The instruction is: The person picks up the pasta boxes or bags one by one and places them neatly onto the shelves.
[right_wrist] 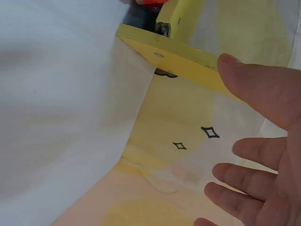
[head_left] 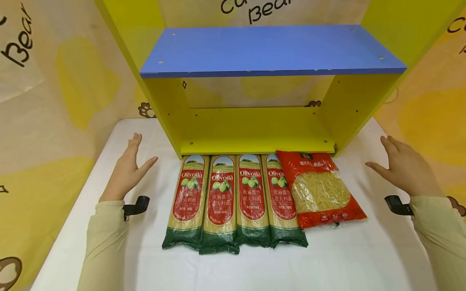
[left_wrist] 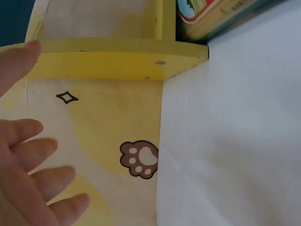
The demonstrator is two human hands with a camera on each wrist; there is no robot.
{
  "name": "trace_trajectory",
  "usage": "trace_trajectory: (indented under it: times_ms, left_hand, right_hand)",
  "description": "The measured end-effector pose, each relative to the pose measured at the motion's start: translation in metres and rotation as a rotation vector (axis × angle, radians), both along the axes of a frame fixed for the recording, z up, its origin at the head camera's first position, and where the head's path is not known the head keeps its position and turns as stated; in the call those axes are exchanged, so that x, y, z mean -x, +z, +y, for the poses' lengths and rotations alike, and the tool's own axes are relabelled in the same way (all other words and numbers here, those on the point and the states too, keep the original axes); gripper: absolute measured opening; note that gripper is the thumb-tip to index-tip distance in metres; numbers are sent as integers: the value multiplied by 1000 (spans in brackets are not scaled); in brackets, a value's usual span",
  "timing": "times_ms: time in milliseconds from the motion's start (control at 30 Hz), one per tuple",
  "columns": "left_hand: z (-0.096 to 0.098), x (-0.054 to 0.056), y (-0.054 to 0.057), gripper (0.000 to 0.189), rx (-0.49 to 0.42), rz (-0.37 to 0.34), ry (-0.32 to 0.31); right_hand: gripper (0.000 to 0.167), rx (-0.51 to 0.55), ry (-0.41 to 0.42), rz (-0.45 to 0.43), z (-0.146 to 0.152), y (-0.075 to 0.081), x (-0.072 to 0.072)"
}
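Your left hand [head_left: 125,171] and right hand [head_left: 411,167]: spread, empty. Four spaghetti packs [head_left: 231,202] lie label-up on the table [head_left: 255,270] before the shelf [head_left: 262,130], pasta bag [head_left: 322,192] overlapping the rightmost, probably for easy reach.

Left grip [head_left: 124,171], right grip [head_left: 411,167], fingers [left_wrist: 54,182] loosely extended, thumbs [right_wrist: 261,89] angled inward

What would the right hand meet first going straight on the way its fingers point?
Probably the yellow right side panel, judging by the head view; depth is unclear, so the right hand might instead pass outside it toward the patterned backdrop.
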State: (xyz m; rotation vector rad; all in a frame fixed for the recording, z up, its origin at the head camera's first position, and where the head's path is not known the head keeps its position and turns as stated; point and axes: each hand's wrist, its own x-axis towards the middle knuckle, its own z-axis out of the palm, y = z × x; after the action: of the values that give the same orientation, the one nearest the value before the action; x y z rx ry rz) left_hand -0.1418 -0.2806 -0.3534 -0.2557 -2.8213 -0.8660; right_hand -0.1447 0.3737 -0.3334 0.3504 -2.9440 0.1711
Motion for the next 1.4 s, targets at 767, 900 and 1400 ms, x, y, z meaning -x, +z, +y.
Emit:
trace_trajectory:
  times_ms: [767, 900, 1400]
  left_hand:
    - [64, 48, -21, 45, -731, 70, 87]
    - [69, 51, -21, 44, -772, 88, 96]
    - [78, 72, -13, 31, -581, 181, 245]
  right_hand:
    - [44, 338, 58, -278, -26, -45, -20]
    - [41, 338, 62, -332, -27, -50, -21]
    - [42, 439, 19, -457, -38, -64, -20]
